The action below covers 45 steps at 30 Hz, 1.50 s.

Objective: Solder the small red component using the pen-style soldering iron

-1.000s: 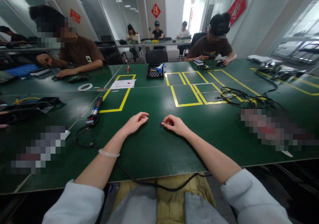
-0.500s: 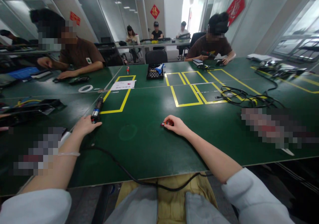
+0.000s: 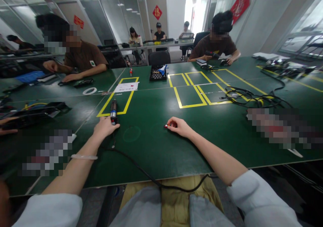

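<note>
Well to the left of the tool, a black case (image 3: pixel 46 109) lies on the green table (image 3: pixel 151 153), with another person's hand (image 3: pixel 7 121) at its left end. Beyond the tool and to its left, a person in brown (image 3: pixel 84 59) works over the far side, with a white ring (image 3: pixel 90 91) nearer. Your left hand (image 3: pixel 104 127) is closed around the near end of the tool (image 3: pixel 113 110), thumb out to the right; I cannot tell whether the tool rests on the table. Its far end reaches into a yellow outline (image 3: pixel 129 102). Past the tool lie a paper (image 3: pixel 127 86) and a screwdriver (image 3: pixel 131 72); on the near side a black cord (image 3: pixel 176 188) runs over the table edge across your lap. Farther off, right of the tool, a black tray (image 3: pixel 154 74) holds something blue and white. Nearer, well right of the tool, your right hand (image 3: pixel 178 126) pinches a small red part (image 3: pixel 165 126) between thumb and fingers, just over or on the table. Rightmost from the tool, past more yellow frames (image 3: pixel 193 106), lies a tangle of cable (image 3: pixel 242 99).
</note>
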Motion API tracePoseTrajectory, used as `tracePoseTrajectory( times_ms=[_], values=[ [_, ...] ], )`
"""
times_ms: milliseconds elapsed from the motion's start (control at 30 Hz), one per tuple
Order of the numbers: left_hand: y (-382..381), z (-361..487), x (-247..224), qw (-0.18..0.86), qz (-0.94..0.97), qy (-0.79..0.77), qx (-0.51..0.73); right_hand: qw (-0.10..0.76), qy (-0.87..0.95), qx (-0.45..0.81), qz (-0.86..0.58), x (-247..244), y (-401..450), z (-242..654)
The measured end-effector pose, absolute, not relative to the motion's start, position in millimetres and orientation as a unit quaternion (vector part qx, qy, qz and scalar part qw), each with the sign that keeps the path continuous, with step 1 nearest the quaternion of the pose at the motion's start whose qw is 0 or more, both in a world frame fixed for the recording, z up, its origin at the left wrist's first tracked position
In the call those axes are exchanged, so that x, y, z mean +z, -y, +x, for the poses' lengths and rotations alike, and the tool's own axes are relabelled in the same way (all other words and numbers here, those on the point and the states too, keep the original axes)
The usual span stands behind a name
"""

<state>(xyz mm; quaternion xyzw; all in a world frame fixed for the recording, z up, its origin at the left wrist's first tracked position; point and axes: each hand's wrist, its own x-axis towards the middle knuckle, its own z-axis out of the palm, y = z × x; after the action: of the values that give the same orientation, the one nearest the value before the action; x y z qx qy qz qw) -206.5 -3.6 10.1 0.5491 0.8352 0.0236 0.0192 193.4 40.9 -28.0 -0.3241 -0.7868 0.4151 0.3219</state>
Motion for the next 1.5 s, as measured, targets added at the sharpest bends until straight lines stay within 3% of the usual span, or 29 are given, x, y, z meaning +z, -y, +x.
tracePoseTrajectory(
  times_ms=[267,633,1033,1500],
  values=[
    [4,-92,7,-0.013,0.624,-0.781,0.03,0.343,0.791,0.401,-0.308,-28,-40,194],
    [9,5,4,0.025,0.745,-0.662,0.077,0.381,0.824,0.321,-0.268,-31,-44,193],
    [12,23,-8,-0.002,0.786,-0.61,0.103,0.323,0.86,0.274,-0.284,-28,-44,195],
    [11,32,-10,-0.033,0.764,-0.632,0.127,0.342,0.854,0.283,-0.27,-21,-43,198]
  ],
)
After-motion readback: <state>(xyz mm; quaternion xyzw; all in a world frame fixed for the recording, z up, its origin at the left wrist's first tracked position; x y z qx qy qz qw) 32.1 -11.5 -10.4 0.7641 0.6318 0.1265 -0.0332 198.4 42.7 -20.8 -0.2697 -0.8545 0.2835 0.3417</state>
